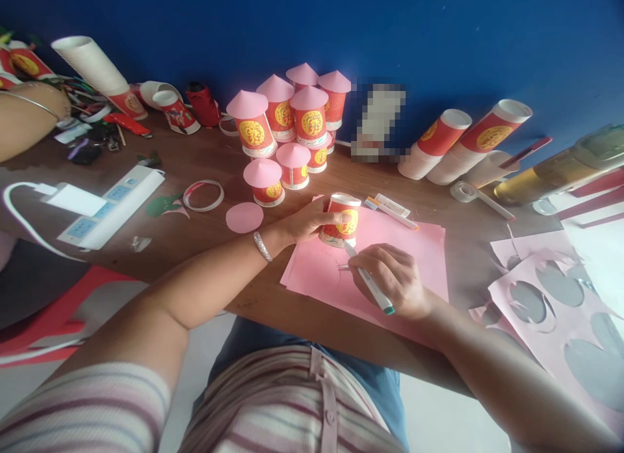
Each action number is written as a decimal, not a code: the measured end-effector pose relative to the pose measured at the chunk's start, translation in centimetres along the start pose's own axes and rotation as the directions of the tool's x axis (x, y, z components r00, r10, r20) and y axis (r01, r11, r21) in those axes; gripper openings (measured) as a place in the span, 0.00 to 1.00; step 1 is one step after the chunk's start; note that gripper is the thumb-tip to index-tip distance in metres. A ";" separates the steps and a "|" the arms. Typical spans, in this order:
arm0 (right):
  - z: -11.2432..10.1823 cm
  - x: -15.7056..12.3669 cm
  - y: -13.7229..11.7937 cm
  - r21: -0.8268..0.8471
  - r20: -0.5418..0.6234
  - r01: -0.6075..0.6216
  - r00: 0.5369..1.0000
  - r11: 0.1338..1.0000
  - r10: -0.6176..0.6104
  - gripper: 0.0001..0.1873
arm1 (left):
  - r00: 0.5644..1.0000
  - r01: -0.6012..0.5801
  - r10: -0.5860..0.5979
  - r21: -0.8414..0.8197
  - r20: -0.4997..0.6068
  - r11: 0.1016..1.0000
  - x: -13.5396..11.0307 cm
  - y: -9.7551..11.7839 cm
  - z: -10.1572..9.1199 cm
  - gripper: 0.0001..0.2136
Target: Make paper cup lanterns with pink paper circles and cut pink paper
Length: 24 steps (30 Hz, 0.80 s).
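Paper cup (pixel 336 234) sits in the left grip (pixel 311 222), marker (pixel 373 287) at its base.

Here's the left arm (pixel 214 281), stretched forward and inward, its left hand (pixel 305 225) closed in a grip, thumb (pixel 336 218) out straight! Across from it, the right forearm (pixel 492 359) angles in, right hand (pixel 392 277) curled into a writing pinch, knuckles up.
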State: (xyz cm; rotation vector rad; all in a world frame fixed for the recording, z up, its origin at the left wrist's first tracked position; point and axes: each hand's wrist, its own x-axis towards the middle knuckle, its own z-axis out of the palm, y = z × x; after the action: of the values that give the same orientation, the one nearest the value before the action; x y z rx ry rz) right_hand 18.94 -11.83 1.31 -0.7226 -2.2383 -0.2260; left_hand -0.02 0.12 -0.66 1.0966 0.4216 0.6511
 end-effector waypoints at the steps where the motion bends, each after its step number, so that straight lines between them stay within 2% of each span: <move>1: 0.0 0.0 0.1 -0.004 0.001 -0.005 1.000 1.000 0.005 0.12 | 1.000 -0.003 0.003 -0.001 0.000 1.000 0.0 0.0 0.0 0.20; 19: 0.2 -0.2 0.3 -0.010 0.016 -0.049 0.999 0.999 0.049 0.16 | 1.000 0.005 -0.005 0.028 0.016 1.000 -0.1 -0.1 -0.2 0.19; 24: 0.2 -0.1 0.3 -0.024 0.011 -0.043 0.999 0.999 0.043 0.14 | 1.000 0.007 -0.008 0.016 0.012 1.000 -0.2 0.5 0.3 0.19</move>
State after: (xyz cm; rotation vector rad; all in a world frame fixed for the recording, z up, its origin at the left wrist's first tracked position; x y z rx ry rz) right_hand 19.08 -11.57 1.10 -0.7858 -2.2324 -0.2282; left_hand -0.13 -0.07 -0.06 1.1135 0.4208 0.6349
